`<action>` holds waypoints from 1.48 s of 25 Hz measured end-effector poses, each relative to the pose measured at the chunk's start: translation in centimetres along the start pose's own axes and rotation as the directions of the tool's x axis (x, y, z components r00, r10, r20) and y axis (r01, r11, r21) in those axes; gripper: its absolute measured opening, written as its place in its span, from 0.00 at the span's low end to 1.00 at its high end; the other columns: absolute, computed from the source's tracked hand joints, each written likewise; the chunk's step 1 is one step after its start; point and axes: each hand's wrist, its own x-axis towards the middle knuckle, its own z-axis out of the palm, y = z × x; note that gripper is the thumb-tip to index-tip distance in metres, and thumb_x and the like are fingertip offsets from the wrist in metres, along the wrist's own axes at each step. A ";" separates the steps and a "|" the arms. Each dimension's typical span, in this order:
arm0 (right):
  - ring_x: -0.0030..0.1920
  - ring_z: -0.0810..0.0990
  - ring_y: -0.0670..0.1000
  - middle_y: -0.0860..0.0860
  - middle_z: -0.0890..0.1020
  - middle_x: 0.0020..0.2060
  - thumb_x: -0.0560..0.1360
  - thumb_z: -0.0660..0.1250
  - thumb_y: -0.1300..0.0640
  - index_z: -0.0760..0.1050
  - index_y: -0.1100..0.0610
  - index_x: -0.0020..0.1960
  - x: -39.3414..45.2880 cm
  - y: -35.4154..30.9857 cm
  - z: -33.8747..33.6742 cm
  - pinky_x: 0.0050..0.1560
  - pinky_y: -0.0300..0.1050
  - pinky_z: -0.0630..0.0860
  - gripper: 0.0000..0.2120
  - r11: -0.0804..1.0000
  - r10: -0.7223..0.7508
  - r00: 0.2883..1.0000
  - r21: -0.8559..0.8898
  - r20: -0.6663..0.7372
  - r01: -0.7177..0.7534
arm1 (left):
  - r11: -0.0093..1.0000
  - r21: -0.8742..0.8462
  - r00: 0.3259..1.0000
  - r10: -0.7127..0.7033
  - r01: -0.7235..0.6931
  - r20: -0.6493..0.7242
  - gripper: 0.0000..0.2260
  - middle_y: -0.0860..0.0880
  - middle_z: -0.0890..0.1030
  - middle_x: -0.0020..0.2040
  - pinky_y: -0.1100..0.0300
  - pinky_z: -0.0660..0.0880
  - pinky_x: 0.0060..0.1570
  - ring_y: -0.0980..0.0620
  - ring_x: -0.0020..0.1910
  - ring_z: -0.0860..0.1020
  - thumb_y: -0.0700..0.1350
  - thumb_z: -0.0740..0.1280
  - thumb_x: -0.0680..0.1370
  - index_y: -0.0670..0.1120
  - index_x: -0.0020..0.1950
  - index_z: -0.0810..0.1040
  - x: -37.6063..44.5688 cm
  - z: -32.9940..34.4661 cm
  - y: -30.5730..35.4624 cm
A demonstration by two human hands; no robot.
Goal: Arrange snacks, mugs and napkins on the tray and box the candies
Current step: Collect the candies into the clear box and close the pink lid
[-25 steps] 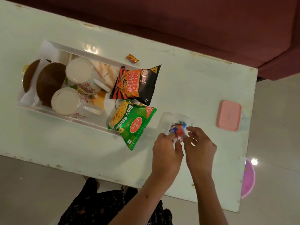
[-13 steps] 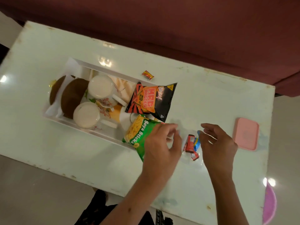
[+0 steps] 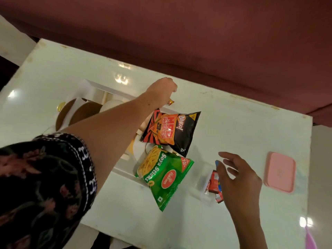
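Observation:
My left hand (image 3: 162,92) reaches across the white tray (image 3: 115,91) to its far side, and its curled fingertips pinch a small red-and-yellow candy (image 3: 171,102) on the table. My right hand (image 3: 239,178) hovers open, fingers spread, over a clear plastic box (image 3: 202,187) that holds several red and blue candies (image 3: 213,180). A black Bingo packet (image 3: 172,132) and a green Soya Sticks packet (image 3: 163,177) lie over the tray's right end. My left arm hides the mugs.
The box's pink lid (image 3: 279,172) lies to the right, near the table's right edge. Brown plates (image 3: 79,114) sit at the tray's left end. A maroon sofa (image 3: 197,42) runs along the table's far side. A purple object (image 3: 310,238) is on the floor.
My left hand left the box area and stretched over the tray to the lone candy. My right hand let go and opened above the box.

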 end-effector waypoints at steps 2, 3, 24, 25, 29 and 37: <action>0.45 0.79 0.38 0.42 0.80 0.47 0.73 0.69 0.62 0.77 0.46 0.49 -0.3 0.5 0.2 0.43 0.18 0.68 0.12 1.000 0.005 1.000 0.000 0.011 -0.005 | 0.999 0.052 0.997 -0.011 0.007 0.074 0.21 0.41 0.74 0.65 0.55 0.71 0.60 0.42 0.63 0.73 0.30 0.64 0.73 0.42 0.65 0.73 0.9 0.7 -0.5; 0.43 0.78 0.34 0.40 0.80 0.46 0.73 0.69 0.63 0.77 0.46 0.48 -0.4 0.6 0.3 0.42 0.17 0.67 0.12 1.000 0.010 1.000 0.008 0.015 -0.010 | 0.998 0.058 0.997 -0.012 0.007 0.081 0.19 0.41 0.75 0.63 0.56 0.72 0.59 0.43 0.61 0.74 0.32 0.66 0.73 0.42 0.63 0.75 1.2 1.0 -0.8; 0.36 0.86 0.50 0.53 0.86 0.37 0.73 0.68 0.67 0.81 0.52 0.46 -1.6 4.0 -4.1 0.40 0.43 0.82 0.10 0.897 0.258 0.940 0.307 0.222 -0.319 | 0.485 -0.829 0.956 -0.049 0.277 0.291 0.06 0.44 0.80 0.34 0.51 0.81 0.39 0.46 0.34 0.80 0.36 0.64 0.74 0.40 0.42 0.82 -19.3 6.2 17.6; 0.35 0.85 0.49 0.50 0.86 0.35 0.72 0.68 0.67 0.81 0.51 0.43 -1.9 4.5 -3.9 0.38 0.40 0.81 0.11 0.914 0.260 0.940 0.259 0.221 -0.313 | 0.479 -0.819 0.944 -0.066 0.314 0.323 0.06 0.41 0.81 0.35 0.48 0.81 0.41 0.42 0.36 0.81 0.36 0.64 0.74 0.39 0.41 0.81 -19.7 6.9 17.7; 0.33 0.81 0.37 0.37 0.81 0.32 0.72 0.67 0.67 0.78 0.47 0.42 -2.8 5.9 -2.8 0.38 0.33 0.78 0.14 0.973 0.214 0.956 0.044 0.200 -0.227 | 0.443 -0.796 0.911 -0.180 0.411 0.371 0.05 0.38 0.83 0.44 0.43 0.80 0.45 0.39 0.43 0.82 0.37 0.65 0.73 0.40 0.44 0.81 -20.8 8.2 18.0; 0.58 0.77 0.57 0.57 0.78 0.60 0.72 0.70 0.57 0.75 0.57 0.61 0.8 8.9 -4.7 0.56 0.43 0.72 0.18 0.952 0.099 0.964 -0.258 -0.247 -0.164 | 0.623 -0.756 0.959 -0.284 0.201 0.021 0.11 0.48 0.82 0.50 0.68 0.77 0.46 0.55 0.44 0.78 0.35 0.64 0.75 0.43 0.56 0.79 -22.5 8.2 17.9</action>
